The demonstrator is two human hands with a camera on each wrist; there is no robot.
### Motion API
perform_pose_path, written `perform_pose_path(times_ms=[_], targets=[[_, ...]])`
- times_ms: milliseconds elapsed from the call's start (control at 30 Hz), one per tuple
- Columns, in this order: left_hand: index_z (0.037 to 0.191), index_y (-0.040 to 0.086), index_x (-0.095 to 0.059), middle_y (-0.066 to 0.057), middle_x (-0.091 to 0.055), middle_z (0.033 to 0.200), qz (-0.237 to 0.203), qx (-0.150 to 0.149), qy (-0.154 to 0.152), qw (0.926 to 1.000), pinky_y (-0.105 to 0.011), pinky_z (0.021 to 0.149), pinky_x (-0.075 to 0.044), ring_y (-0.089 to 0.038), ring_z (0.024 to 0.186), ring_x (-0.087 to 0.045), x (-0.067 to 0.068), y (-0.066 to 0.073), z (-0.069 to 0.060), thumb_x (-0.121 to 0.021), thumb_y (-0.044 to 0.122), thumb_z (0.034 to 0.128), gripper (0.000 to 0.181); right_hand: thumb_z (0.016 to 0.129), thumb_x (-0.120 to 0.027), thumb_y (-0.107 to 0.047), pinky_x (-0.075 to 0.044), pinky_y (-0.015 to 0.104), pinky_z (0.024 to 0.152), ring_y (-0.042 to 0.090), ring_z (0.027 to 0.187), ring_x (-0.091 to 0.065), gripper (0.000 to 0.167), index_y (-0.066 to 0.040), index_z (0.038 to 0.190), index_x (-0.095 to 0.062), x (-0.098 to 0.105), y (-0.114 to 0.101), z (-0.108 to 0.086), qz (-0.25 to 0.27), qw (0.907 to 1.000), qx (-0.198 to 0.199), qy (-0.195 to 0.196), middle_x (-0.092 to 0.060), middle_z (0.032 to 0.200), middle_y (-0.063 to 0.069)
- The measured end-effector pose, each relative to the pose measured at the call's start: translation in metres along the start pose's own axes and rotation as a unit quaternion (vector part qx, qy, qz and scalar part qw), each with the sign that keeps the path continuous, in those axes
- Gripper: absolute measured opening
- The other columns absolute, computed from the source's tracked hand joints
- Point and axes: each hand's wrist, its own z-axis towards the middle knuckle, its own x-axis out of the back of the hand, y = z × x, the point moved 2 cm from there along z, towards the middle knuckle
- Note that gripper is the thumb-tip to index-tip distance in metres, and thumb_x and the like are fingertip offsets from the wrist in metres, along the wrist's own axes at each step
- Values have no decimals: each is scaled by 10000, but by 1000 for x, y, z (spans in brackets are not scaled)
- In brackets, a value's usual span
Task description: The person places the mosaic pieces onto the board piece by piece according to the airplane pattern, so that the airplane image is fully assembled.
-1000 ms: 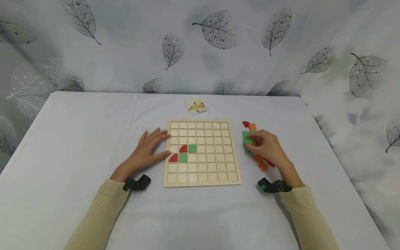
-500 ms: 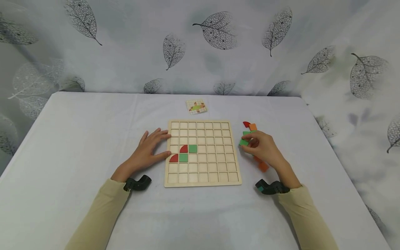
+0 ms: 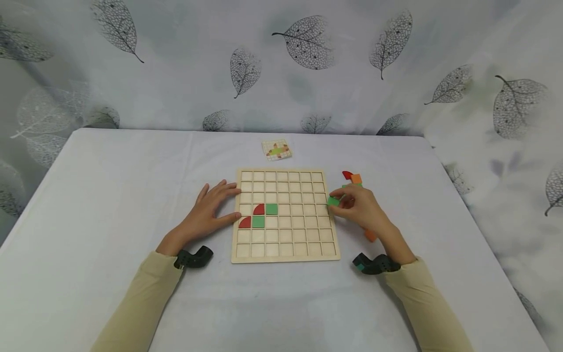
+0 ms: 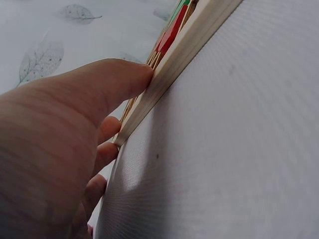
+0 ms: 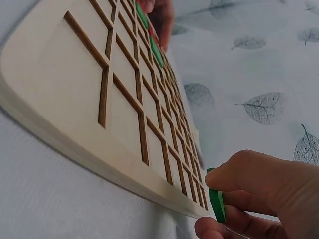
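Note:
A wooden grid board [image 3: 299, 236] lies flat on the table. Two red quarter-round tiles [image 3: 245, 223] and two green square tiles [image 3: 271, 209] sit in cells at its left side. My left hand [image 3: 201, 215] rests against the board's left edge, fingers spread, with thumb and fingertips touching the rim. Between thumb and fingers my right hand [image 3: 361, 205] pinches a green square tile [image 3: 334, 201] at the board's right edge; the right wrist view shows this green tile [image 5: 217, 203] held on edge beside the rim.
Loose tiles lie right of the board, partly hidden by the right hand: a red quarter-round tile [image 3: 347, 175], an orange tile [image 3: 356, 178] and another orange tile [image 3: 370, 235] among them. A small pattern card [image 3: 276, 150] lies behind the board. White cloth [image 3: 272, 303] covers the table.
My right hand has lifted a green tile from the loose pile and carried it left to the board's edge. The left hand has stayed in place.

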Motion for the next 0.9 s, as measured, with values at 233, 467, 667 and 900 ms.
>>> perform_pose_path(times_ms=[233,467,667,900], targets=[[1423,106,-471,-127,-380,1524,0,36,-56,10000,-515,1189,56,-312,1490,-155,-1,0,1,-705,308,897,610,787,-790,-25,-540,230,651,201,748,-635,273,36,1040,-705,-3,-8,3,85,9997,218,-15,-646,926,120],[1417,99,-481,-135,-388,1519,7,14,-25,10000,-525,1188,43,-322,1486,-166,-1,0,1,-712,311,892,612,784,-784,-9,-544,261,662,204,741,-633,269,53,1034,-705,-10,-17,5,251,9991,265,-217,-654,923,135],[1416,99,-480,-134,-386,1520,38,39,-28,10000,-521,1189,41,-322,1486,-165,-1,0,1,-706,307,898,602,787,-794,-41,-544,265,670,175,730,-616,248,29,1011,-714,-19,-26,5,107,9987,311,-385,-651,906,101],[1416,106,-480,-127,-383,1524,30,85,-37,10000,-512,1191,49,-313,1488,-162,-1,0,1,-711,311,892,608,795,-793,-78,-524,241,643,157,722,-603,266,27,1023,-707,-29,-35,5,144,9971,444,-594,-638,928,105]])
